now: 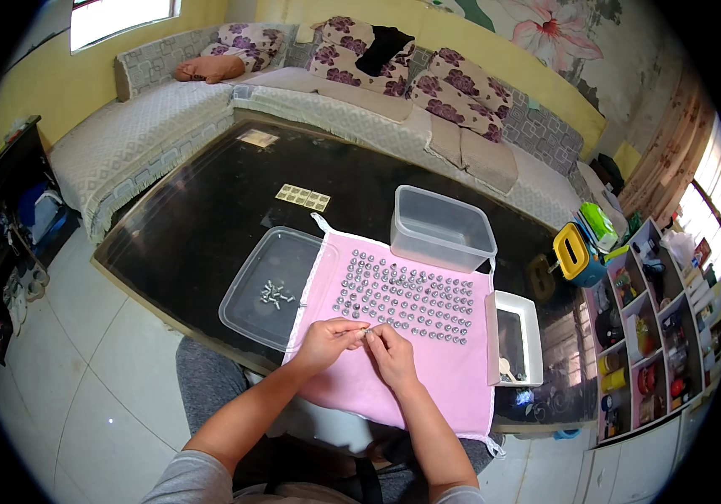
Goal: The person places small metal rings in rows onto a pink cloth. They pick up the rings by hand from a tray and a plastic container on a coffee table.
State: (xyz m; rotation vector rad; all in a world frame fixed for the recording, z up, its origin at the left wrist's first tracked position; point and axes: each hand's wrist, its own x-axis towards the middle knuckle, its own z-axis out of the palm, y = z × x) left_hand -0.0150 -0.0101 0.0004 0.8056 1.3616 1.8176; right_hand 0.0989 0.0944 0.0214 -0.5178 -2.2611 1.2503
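Over a pink cloth [455, 390], my left hand [334, 343] and my right hand [391, 354] meet at the fingertips, pinching a small metal part [367, 331] between them. Its exact shape is mostly covered by the fingers. Just beyond my hands, many small round metal pieces [403, 296] stand in rows on the cloth. To the left, a loose pile of small metal screw-like parts [276, 295] lies in a shallow clear plastic lid [241, 286].
A clear plastic tub [442, 242] stands at the cloth's far edge. At its right is a white open box [530, 340] holding a light-coloured spoon [505, 368]. A yellow-topped container [571, 252] and a compartment shelf [647, 327] are farther right. A printed card [303, 197] lies on the black table.
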